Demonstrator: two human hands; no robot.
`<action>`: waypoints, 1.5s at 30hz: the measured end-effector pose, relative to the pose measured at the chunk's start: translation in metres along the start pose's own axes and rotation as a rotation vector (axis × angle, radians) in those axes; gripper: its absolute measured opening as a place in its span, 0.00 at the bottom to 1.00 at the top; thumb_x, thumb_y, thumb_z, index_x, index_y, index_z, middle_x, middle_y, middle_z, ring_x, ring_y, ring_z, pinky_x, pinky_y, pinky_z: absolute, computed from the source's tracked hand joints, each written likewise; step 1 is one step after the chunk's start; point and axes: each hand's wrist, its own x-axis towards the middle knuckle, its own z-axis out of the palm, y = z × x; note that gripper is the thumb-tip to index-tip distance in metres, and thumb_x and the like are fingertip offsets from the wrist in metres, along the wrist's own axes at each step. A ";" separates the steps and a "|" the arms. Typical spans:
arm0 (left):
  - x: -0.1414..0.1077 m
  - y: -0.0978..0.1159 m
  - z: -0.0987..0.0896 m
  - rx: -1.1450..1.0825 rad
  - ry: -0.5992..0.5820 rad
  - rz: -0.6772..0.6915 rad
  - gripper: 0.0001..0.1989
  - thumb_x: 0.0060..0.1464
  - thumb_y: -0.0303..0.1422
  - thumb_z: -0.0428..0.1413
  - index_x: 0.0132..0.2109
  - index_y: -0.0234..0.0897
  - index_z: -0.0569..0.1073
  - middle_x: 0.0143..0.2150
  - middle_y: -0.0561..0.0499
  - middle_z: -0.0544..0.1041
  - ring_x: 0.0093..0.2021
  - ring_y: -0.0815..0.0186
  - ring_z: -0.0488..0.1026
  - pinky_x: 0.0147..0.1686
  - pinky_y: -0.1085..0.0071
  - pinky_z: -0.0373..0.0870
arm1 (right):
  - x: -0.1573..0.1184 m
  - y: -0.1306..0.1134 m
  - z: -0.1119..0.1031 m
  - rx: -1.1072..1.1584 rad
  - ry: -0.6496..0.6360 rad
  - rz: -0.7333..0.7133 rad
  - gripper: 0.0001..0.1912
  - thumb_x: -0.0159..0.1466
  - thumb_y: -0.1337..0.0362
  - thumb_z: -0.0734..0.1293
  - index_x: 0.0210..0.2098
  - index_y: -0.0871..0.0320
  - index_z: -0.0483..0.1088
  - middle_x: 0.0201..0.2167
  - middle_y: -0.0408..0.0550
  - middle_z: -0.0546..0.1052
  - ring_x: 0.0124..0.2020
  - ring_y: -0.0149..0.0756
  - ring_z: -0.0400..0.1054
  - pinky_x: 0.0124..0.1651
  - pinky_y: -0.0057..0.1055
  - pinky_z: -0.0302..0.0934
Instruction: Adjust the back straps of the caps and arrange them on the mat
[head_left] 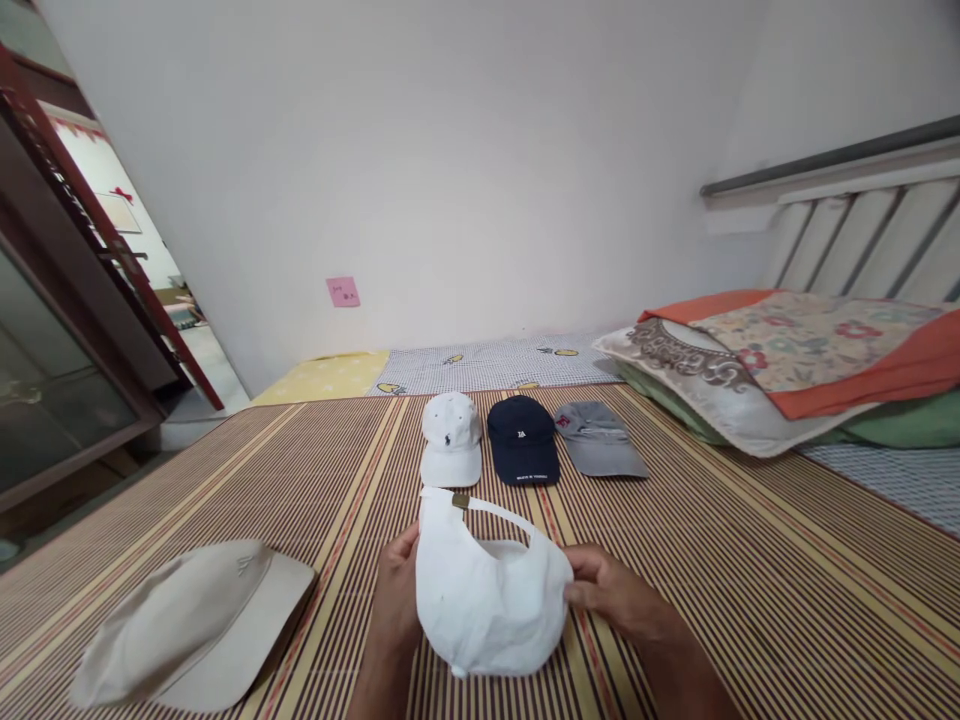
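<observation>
A white baseball cap (487,610) is between my two hands, its back strap with a brass-coloured buckle (460,501) turned up and away from me. My left hand (397,590) grips the cap's left side, the fingers partly hidden behind it. On the right side, my right hand (611,590) pinches the cap between thumb and fingers. Beyond it stand three caps in a row: a white cap (450,430), a navy cap (521,440) and a grey cap (600,440). A beige cap (202,620) lies at the near left, brim toward the right.
A striped bamboo mat (337,500) covers the bed. Stacked pillows (750,380) lie at the right by a white radiator (862,235). A pink note (343,292) is stuck on the wall, and a glass-panelled cabinet door (60,370) stands at the far left.
</observation>
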 end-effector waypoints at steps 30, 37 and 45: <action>0.002 -0.021 0.013 -0.442 -0.403 -0.232 0.21 0.55 0.52 0.64 0.48 0.42 0.83 0.56 0.46 0.84 0.70 0.49 0.68 0.71 0.53 0.62 | 0.011 -0.003 0.039 0.525 0.386 -0.074 0.45 0.62 0.26 0.56 0.58 0.54 0.77 0.54 0.59 0.83 0.68 0.59 0.66 0.70 0.58 0.55; 0.004 -0.024 0.011 -0.658 -0.617 -0.163 0.21 0.69 0.47 0.50 0.57 0.46 0.81 0.62 0.52 0.80 0.74 0.62 0.60 0.75 0.63 0.46 | 0.016 -0.008 0.039 0.592 0.324 -0.029 0.44 0.65 0.29 0.56 0.59 0.56 0.77 0.56 0.58 0.82 0.67 0.57 0.67 0.71 0.56 0.54; 0.002 -0.019 0.020 -0.975 -0.975 -0.150 0.36 0.74 0.42 0.25 0.69 0.35 0.69 0.69 0.47 0.71 0.72 0.67 0.63 0.75 0.70 0.36 | 0.018 -0.010 0.039 0.983 0.226 0.042 0.38 0.66 0.34 0.61 0.57 0.57 0.78 0.58 0.58 0.81 0.69 0.58 0.65 0.73 0.59 0.46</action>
